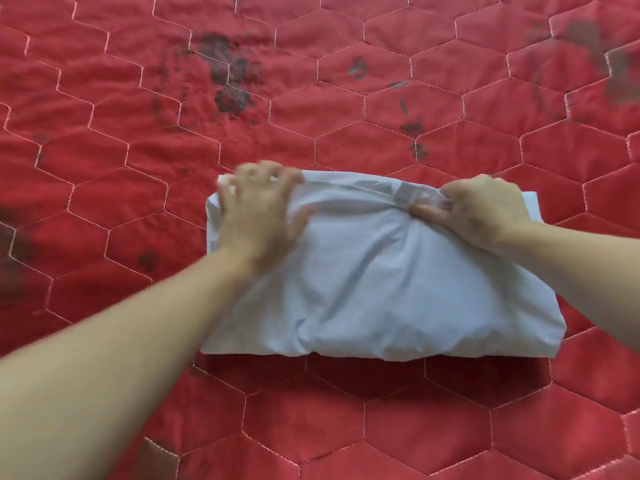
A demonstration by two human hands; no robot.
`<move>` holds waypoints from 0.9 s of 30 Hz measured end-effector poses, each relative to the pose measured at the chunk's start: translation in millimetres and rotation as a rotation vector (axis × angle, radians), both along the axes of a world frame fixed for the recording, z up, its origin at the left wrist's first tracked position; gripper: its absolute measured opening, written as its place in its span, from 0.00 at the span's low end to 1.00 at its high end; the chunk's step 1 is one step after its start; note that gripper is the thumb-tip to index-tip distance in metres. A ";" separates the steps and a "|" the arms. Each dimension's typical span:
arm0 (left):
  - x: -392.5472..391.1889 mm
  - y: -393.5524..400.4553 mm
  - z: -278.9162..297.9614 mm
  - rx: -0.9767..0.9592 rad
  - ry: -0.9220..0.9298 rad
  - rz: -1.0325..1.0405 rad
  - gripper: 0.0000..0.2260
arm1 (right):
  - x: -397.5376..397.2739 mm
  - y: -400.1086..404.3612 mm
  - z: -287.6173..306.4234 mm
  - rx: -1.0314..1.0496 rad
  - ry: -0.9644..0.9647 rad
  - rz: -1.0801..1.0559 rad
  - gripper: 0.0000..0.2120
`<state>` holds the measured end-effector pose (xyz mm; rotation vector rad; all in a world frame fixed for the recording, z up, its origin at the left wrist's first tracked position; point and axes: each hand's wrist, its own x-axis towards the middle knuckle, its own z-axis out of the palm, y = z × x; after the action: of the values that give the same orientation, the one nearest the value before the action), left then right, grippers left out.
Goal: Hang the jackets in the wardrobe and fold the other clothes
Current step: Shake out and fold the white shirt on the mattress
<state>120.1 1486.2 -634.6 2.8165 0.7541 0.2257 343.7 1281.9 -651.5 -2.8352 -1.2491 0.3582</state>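
Note:
A pale blue garment [374, 278] lies folded into a rough rectangle in the middle of the red quilt. My left hand [258, 209] is on its far left corner, blurred, with fingers spread over the cloth and the fingertips curling at the top edge. My right hand [481, 207] pinches a bunched fold at the garment's far right corner, thumb and fingers gathered on the cloth. Both forearms reach in from the near side, the right one lying over the garment's right edge.
A red quilted bedspread [346, 427] with white hexagon stitching and dark printed patches fills the whole view around the garment. No wardrobe, hanger or other clothing shows.

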 end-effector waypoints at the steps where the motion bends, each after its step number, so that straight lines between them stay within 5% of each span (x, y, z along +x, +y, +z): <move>1: -1.6 -20.3 -4.2 -0.015 -0.014 -0.076 0.19 | -1.8 2.4 -2.0 0.010 0.007 -0.036 0.30; 4: -11.2 -54.5 -26.0 -0.062 0.315 -0.152 0.29 | -7.7 6.1 2.0 0.137 -0.078 -0.083 0.23; 6: -17.7 -45.8 -41.3 -0.142 0.403 -0.036 0.31 | -34.8 6.8 7.5 0.305 -0.142 -0.025 0.28; 10: -35.3 -25.7 -51.1 -0.140 0.335 0.027 0.32 | -128.4 12.2 -3.6 0.285 -0.061 0.323 0.31; 16: -106.3 -24.4 -44.9 -0.213 0.250 0.296 0.32 | -140.9 24.8 -27.4 0.000 0.069 0.216 0.35; 22: -132.8 -36.3 -23.7 -0.575 -0.019 0.697 0.37 | -160.7 32.2 -13.8 -0.032 0.072 0.155 0.31; 27: -124.2 -26.4 -9.0 -0.970 -0.038 0.894 0.21 | -231.4 29.5 -3.3 0.103 0.204 0.229 0.28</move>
<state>-4.1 1459.8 -643.6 1.4571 1.5371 0.0171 112.3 1311.4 -654.8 -2.5021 -1.5010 0.5552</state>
